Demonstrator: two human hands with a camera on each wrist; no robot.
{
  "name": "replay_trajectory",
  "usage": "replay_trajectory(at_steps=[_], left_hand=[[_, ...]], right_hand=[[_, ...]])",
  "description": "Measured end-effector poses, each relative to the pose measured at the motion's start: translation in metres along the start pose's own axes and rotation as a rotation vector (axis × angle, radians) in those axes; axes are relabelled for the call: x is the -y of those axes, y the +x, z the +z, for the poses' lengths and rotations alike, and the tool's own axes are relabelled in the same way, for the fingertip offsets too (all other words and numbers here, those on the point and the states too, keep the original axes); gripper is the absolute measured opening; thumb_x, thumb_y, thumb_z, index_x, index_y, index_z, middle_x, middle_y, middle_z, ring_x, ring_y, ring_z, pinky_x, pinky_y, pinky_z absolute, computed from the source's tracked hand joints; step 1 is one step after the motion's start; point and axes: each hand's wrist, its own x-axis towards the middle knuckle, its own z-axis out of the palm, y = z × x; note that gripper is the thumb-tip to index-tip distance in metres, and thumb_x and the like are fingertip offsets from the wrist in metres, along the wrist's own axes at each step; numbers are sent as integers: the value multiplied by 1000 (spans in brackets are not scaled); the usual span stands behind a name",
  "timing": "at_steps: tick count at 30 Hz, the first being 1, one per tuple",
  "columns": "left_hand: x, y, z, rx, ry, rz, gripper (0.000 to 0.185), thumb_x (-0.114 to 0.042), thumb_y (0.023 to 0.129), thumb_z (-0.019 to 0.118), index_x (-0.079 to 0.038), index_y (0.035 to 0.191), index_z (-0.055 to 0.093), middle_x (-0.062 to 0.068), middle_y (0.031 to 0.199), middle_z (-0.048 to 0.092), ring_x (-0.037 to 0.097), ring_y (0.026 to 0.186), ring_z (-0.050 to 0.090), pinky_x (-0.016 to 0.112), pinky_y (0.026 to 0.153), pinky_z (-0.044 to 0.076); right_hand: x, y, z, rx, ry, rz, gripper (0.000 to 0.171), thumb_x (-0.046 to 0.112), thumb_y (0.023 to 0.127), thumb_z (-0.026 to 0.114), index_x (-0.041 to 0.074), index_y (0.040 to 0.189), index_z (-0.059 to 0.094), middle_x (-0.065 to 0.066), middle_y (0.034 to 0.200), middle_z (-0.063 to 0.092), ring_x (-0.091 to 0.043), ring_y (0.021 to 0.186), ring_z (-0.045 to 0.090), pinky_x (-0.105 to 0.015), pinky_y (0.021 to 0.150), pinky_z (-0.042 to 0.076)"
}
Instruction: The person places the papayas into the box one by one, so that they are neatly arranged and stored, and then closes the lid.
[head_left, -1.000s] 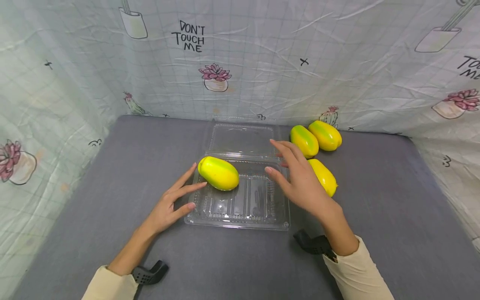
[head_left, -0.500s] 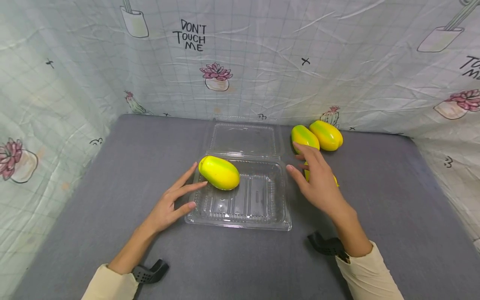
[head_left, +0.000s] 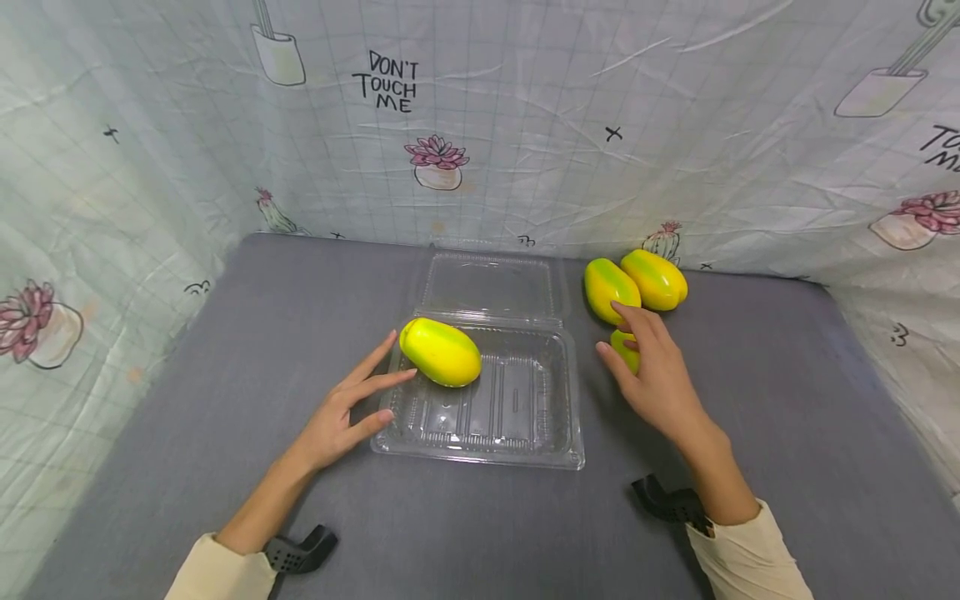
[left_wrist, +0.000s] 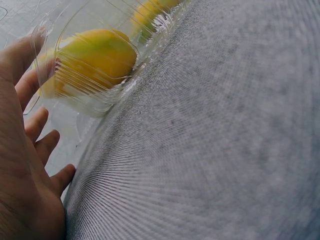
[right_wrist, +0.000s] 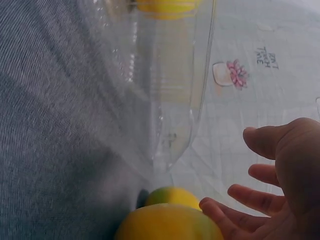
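Note:
A clear plastic clamshell container lies on the table with its lid folded back. One yellow-green, papaya-like fruit sits at its back left; the left wrist view shows this fruit through the clear wall. My left hand touches the container's left rim, fingers spread and fairly straight. Right of the container, my right hand is over another such fruit, partly hiding it. In the right wrist view, the relaxed fingers are beside a fruit, not curled round it; contact is hard to tell.
Two more yellow-green fruits, one nearer and one farther right, lie close together at the back right. The lid reaches towards the patterned curtain behind the grey table. A black wrist device sits by each sleeve.
My right hand has moved right, from above the container's right side to the nearest loose fruit. The left hand and the fruit in the container have stayed in place.

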Motion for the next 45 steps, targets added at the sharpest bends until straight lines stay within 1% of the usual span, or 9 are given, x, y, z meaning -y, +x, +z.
replay_trajectory(at_steps=[6,11,16,22,27,32,37,40,45], left_hand=[[1,1,-1,-4,6,15,42,-7,80,60,-1,121,54,23,143,19,41,128,18,60,96,19],[1,1,0,8,-4,-4,44,-5,79,60,-2,122,53,21,144,18,39,130,16,61,96,17],[2,0,0,8,-18,-6,44,-5,79,59,-1,122,53,21,144,18,40,130,15,62,95,16],[3,0,1,5,-21,0,43,-7,80,59,-1,122,53,22,143,18,41,129,16,62,95,17],[5,1,1,-4,-18,23,40,-12,83,59,0,121,54,24,142,19,42,128,17,60,97,18],[6,3,0,-14,-12,42,40,-11,82,59,1,120,54,24,142,20,42,128,18,57,98,18],[5,4,0,-14,-4,50,39,-12,82,59,1,119,55,25,141,20,43,127,19,54,100,18],[5,4,0,-16,-4,48,40,-9,81,60,1,119,55,25,141,20,43,127,19,53,100,18],[4,2,1,-12,-8,41,40,-7,80,60,1,120,54,24,142,20,42,128,19,53,101,18]], right_hand=[[-7,1,-7,-24,9,15,52,18,85,60,8,132,39,-13,120,42,-30,98,52,-45,78,46],[-12,0,-16,-36,21,44,53,16,86,59,12,134,38,-12,121,42,-28,104,48,-45,80,45],[-18,-1,-22,-18,-9,67,52,19,86,58,11,134,38,-12,119,43,-31,96,53,-46,76,46],[-26,-3,-27,36,-90,49,49,18,85,61,6,129,44,-15,119,44,-31,97,49,-46,77,42],[-32,-4,-34,93,-138,69,52,17,79,68,5,126,46,-14,119,45,-31,98,47,-46,77,39],[-36,-5,-44,153,-136,87,57,20,75,72,6,125,48,-12,121,45,-31,102,45,-46,81,37],[-40,-9,-57,208,-103,164,61,30,73,72,10,126,48,-11,123,44,-34,100,49,-49,79,41],[-45,-11,-63,227,-78,201,60,33,74,71,14,126,48,-10,122,46,-34,101,51,-49,79,42],[-57,-17,-73,271,-53,263,52,38,78,66,19,124,50,-6,119,51,-32,105,50,-48,81,41]])
